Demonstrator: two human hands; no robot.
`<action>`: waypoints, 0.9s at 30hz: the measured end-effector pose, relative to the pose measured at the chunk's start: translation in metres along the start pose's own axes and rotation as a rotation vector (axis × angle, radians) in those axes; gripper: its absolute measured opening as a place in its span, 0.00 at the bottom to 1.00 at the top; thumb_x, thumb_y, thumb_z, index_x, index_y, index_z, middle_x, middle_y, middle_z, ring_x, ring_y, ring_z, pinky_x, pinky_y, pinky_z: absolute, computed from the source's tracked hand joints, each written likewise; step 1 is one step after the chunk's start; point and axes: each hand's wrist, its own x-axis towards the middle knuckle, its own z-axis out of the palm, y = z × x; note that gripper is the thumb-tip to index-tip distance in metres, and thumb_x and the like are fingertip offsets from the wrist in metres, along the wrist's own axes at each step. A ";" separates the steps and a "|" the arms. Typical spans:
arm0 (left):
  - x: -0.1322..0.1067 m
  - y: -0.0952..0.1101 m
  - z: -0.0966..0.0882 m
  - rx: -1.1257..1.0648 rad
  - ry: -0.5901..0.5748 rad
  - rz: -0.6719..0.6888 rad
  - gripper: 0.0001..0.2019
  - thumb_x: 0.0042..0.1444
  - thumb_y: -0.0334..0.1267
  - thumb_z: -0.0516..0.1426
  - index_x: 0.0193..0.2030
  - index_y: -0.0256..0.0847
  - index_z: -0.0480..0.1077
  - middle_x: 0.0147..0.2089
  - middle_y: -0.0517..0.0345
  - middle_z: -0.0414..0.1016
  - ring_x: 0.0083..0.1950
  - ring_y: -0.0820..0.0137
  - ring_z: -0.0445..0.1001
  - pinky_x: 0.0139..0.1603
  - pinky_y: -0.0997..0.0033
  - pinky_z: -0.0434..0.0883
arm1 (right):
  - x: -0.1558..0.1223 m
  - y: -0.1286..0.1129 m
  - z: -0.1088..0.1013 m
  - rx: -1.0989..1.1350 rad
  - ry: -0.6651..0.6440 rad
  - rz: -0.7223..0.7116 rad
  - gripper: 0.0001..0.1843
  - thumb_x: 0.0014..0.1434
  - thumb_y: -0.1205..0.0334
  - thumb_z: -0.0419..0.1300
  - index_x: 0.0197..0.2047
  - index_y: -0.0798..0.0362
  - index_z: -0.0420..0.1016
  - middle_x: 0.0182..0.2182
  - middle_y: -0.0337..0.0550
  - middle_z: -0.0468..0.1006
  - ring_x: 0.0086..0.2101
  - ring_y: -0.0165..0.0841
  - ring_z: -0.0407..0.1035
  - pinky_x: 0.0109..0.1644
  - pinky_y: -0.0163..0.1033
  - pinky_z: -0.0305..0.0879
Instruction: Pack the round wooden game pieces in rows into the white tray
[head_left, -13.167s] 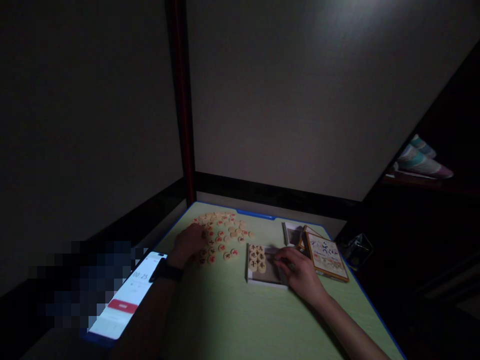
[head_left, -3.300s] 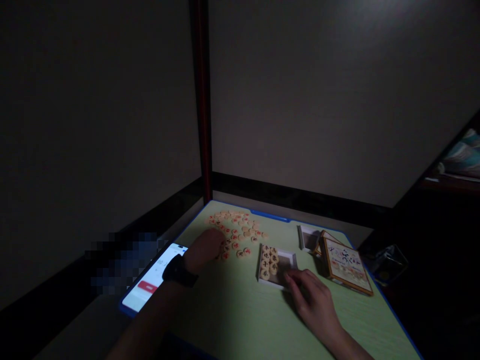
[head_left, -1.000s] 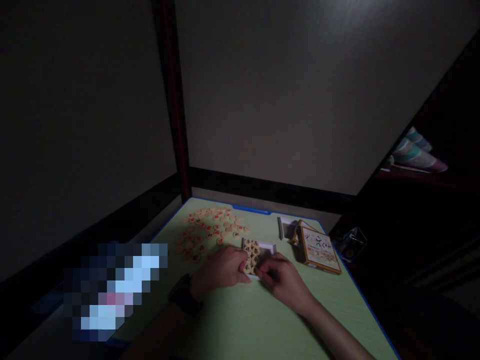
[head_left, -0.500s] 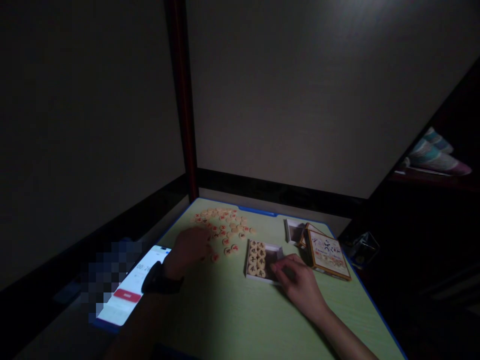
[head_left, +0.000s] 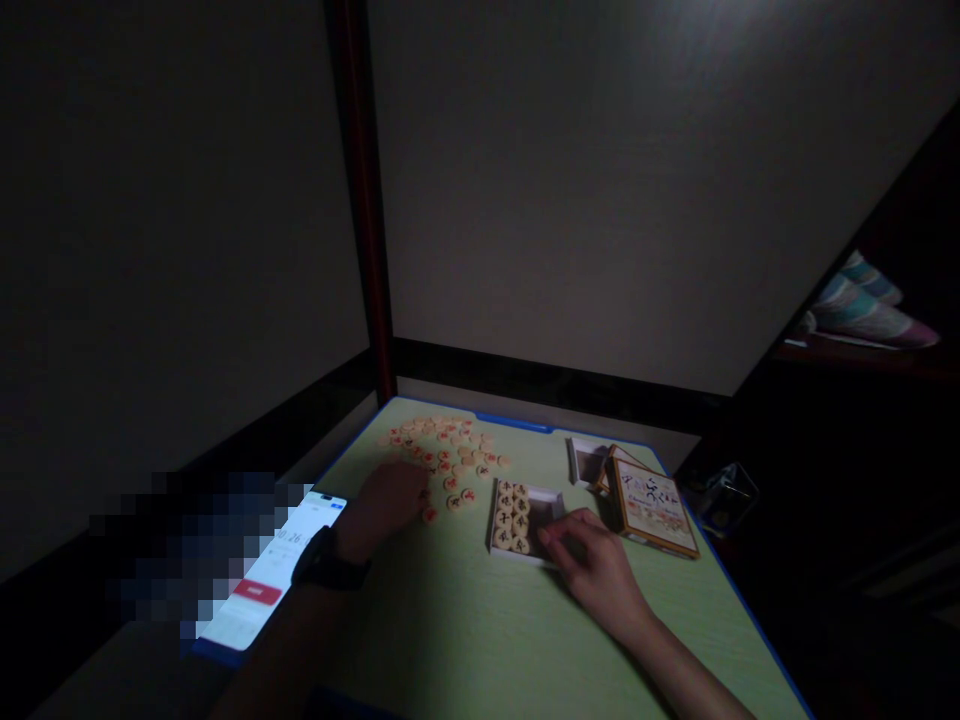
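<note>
A small white tray [head_left: 553,500] lies on the green table [head_left: 480,640], with several round wooden game pieces [head_left: 513,516] packed in its left side. My right hand [head_left: 592,565] rests at the tray's near right corner, fingers curled against its rim. More loose round pieces [head_left: 442,450], marked red or black, lie scattered at the far left. My left hand [head_left: 390,500], a dark watch on its wrist, is curled over the near edge of that scatter; what its fingers hold is hidden.
A lit phone [head_left: 274,575] with a timer screen lies off the table's left edge. A printed orange-edged box lid [head_left: 652,507] and a second small white tray [head_left: 589,462] sit at the far right. A dark post [head_left: 367,200] rises behind the table. The room is very dim.
A second ago both hands met at the tray. My left hand has since swung back left onto the loose pieces; my right hand stays at the tray's corner.
</note>
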 end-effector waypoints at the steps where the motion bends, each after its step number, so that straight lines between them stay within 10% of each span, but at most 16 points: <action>1: 0.000 0.000 0.000 -0.006 0.008 0.009 0.10 0.60 0.34 0.52 0.41 0.37 0.75 0.44 0.46 0.78 0.48 0.58 0.76 0.49 0.62 0.69 | 0.000 0.000 0.000 0.002 -0.003 0.002 0.12 0.62 0.57 0.59 0.29 0.51 0.78 0.28 0.45 0.77 0.31 0.38 0.73 0.36 0.40 0.69; 15: -0.005 -0.038 0.006 -0.201 0.064 -0.012 0.09 0.51 0.37 0.56 0.38 0.40 0.74 0.42 0.51 0.78 0.43 0.60 0.75 0.42 0.65 0.68 | 0.000 0.002 0.000 0.015 -0.005 0.007 0.12 0.61 0.57 0.59 0.29 0.51 0.79 0.29 0.46 0.77 0.32 0.39 0.73 0.37 0.41 0.68; 27: -0.010 -0.026 0.021 -0.129 0.049 0.048 0.11 0.53 0.29 0.51 0.40 0.39 0.72 0.43 0.47 0.76 0.46 0.59 0.74 0.46 0.62 0.68 | -0.001 0.001 0.001 0.021 0.005 0.003 0.13 0.62 0.54 0.59 0.29 0.50 0.78 0.29 0.45 0.77 0.31 0.38 0.73 0.36 0.40 0.69</action>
